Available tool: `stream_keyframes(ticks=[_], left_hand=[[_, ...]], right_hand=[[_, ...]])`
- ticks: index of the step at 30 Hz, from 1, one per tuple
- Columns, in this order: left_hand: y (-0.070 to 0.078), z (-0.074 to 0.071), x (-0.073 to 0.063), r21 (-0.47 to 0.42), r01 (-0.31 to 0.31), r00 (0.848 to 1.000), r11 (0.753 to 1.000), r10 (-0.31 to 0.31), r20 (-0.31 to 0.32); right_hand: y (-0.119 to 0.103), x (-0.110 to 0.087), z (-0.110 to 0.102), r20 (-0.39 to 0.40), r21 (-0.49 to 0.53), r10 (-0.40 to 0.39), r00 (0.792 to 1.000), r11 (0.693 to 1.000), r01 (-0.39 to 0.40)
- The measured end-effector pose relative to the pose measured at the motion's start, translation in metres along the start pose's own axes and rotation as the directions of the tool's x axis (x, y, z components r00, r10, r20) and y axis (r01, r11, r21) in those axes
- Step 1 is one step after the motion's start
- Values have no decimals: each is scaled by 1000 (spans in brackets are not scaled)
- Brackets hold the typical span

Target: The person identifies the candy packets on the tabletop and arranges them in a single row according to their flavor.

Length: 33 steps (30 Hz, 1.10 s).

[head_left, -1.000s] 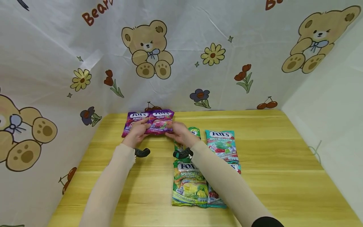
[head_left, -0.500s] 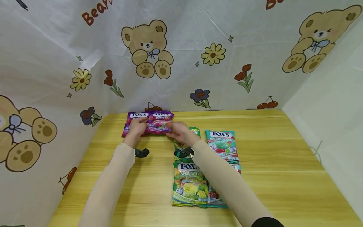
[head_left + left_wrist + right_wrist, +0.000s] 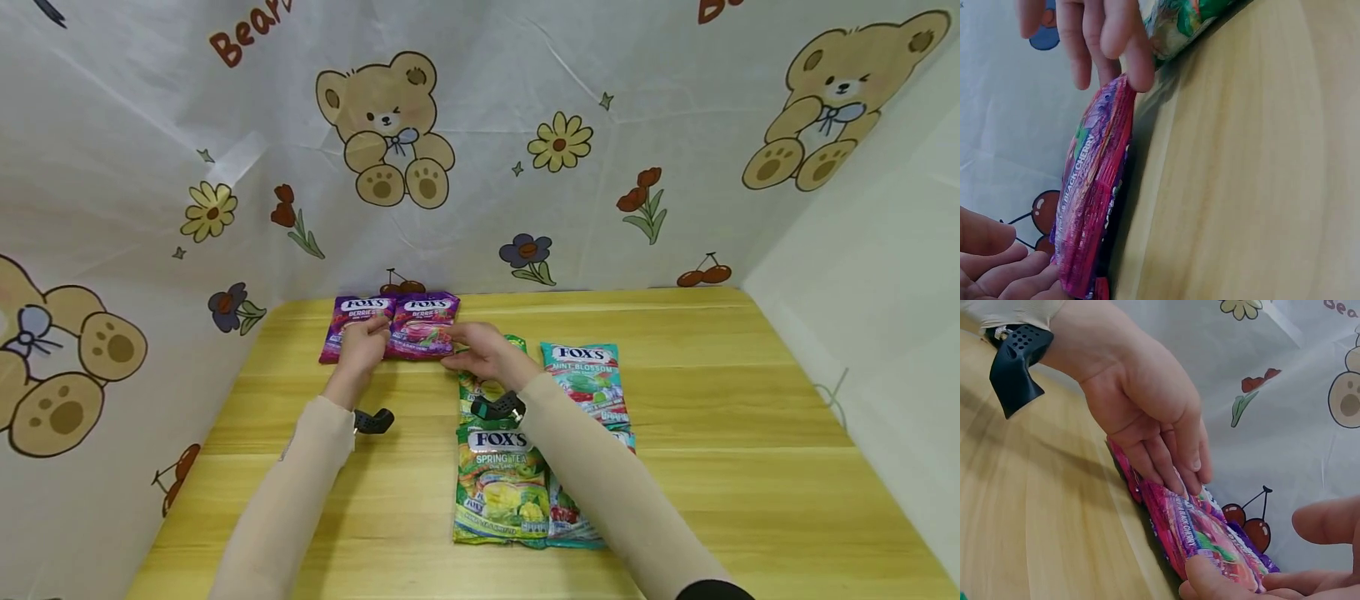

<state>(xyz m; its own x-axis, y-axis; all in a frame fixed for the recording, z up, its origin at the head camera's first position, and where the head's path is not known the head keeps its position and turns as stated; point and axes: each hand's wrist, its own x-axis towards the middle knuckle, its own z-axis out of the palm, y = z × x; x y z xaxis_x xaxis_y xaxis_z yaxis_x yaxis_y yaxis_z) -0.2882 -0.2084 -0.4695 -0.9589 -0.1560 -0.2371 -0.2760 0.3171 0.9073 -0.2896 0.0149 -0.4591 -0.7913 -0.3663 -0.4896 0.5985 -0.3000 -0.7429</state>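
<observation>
Two purple candy bags lie side by side at the table's far left, a left berries bag [image 3: 357, 312] and a right berries bag [image 3: 424, 321]. My left hand [image 3: 363, 346] rests over the line where they meet, its extended fingers touching the bags, as the right wrist view also shows. At the right bag's outer edge, my right hand [image 3: 487, 350] touches it with spread fingers and thumb. In the left wrist view the berries bag [image 3: 1100, 187] lies between both hands, its "black cherry" lettering along the near side. My right forearm hides parts of the nearer bags.
A green Spring Tea bag [image 3: 501, 492] lies in front, with another green bag [image 3: 471, 400] behind it, partly under the right wrist. Right of these are a turquoise Mint Blossom bag [image 3: 585, 379] and another turquoise-edged bag [image 3: 566, 517]. A bear-print cloth [image 3: 465, 250] borders the wooden table [image 3: 735, 400].
The right berries bag has gone from slightly raised to lying level beside the left one. My right hand has drawn a little to the right and loosened; the left has shifted slightly.
</observation>
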Motion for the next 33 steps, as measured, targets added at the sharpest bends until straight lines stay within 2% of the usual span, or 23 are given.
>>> stream_keyframes(ticks=[5, 9, 12, 16, 23, 28, 33], left_hand=[[-3, 1, -8, 2, -42, 999, 999, 42, -10], [-5, 4, -19, -11, -76, 997, 997, 76, -7], [-6, 7, -30, -29, -81, 996, 996, 82, 24], [-9, 11, -43, -63, -65, 993, 996, 71, 94], [-10, 21, -62, -206, 5, 978, 979, 38, 206], [-12, 33, -70, -232, 20, 964, 973, 43, 264], [-12, 45, -75, -240, 39, 949, 970, 40, 313]], right_hand=[[1, -7, -10, 35, -13, -13, 999, 1000, 14], [2, -14, -23, 70, -31, -33, 997, 999, 35], [1, -23, -32, 104, -48, -44, 994, 998, 49], [-3, -40, -42, 160, -55, -51, 986, 997, 60], [-9, -68, -54, 231, -94, -70, 970, 991, 94], [-9, -86, -73, 257, -173, -91, 962, 975, 139], [-10, -102, -92, 254, -206, -121, 960, 963, 176]])
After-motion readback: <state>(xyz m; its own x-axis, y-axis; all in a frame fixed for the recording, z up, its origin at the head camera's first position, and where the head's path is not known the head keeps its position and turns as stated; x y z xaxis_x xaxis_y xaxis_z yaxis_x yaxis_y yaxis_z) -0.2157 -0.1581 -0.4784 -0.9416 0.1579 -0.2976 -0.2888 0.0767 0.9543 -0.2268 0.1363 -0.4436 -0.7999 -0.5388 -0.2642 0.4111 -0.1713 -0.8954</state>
